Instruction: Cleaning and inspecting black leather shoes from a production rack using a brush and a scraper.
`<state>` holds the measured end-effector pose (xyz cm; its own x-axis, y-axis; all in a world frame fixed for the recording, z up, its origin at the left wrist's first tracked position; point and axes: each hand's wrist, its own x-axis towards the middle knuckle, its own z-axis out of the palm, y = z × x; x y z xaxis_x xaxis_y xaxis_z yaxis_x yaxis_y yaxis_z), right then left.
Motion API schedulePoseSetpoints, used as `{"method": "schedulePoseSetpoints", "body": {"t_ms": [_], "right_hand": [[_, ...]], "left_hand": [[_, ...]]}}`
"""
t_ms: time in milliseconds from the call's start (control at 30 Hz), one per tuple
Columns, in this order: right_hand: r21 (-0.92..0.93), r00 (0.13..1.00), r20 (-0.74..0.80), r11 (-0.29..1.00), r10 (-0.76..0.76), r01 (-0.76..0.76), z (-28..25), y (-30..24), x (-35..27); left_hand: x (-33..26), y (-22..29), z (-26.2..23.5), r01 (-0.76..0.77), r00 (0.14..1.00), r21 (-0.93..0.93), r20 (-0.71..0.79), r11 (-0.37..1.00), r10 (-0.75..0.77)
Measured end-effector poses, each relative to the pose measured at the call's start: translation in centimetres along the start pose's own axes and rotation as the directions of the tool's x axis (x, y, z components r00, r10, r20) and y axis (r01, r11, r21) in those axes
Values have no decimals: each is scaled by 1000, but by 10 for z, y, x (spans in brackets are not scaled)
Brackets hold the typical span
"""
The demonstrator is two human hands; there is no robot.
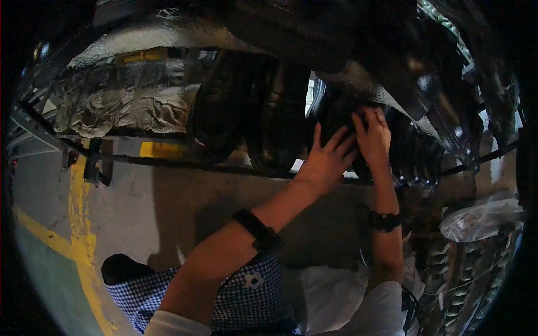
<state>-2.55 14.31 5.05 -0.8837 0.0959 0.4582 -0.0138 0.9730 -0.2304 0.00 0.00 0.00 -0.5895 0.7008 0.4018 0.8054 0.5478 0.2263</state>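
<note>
Up at far right, your left hand (pixel 325 159) lies spread flat on the dark ribbed hose (pixel 417 154) under the machine, while your right hand (pixel 372 137) curls its fingers onto it. You're seating it, I'd say; next needs firm pressure.

Dim space. Grey concrete floor (pixel 185 207) with worn yellow line (pixel 81 235) on left. Crinkled foil insulation (pixel 117 98) far left, dark metal frame rail (pixel 168 161) below it.
</note>
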Motion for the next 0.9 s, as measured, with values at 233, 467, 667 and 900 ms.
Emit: {"method": "schedulePoseSetpoints", "body": {"t_ms": [233, 467, 667, 900], "right_hand": [[-51, 892, -110, 899, -438, 435, -7, 21, 4], [242, 987, 119, 967, -105, 74, -16, 5, 8], [-116, 972, 194, 980, -137, 161, 0, 5, 4], [264, 993, -15, 958, -114, 114, 2, 4, 0]], "left_hand": [[7, 6, 6, 3, 997, -49, -79, 999, -7], [3, -1, 7, -12, 999, -75, -44, 997, 8], [3, -2, -1, -5, 999, -53, 41, 999, 7], [1, -1, -2, -8, 999, 3, 48, 1000, 8]]}}
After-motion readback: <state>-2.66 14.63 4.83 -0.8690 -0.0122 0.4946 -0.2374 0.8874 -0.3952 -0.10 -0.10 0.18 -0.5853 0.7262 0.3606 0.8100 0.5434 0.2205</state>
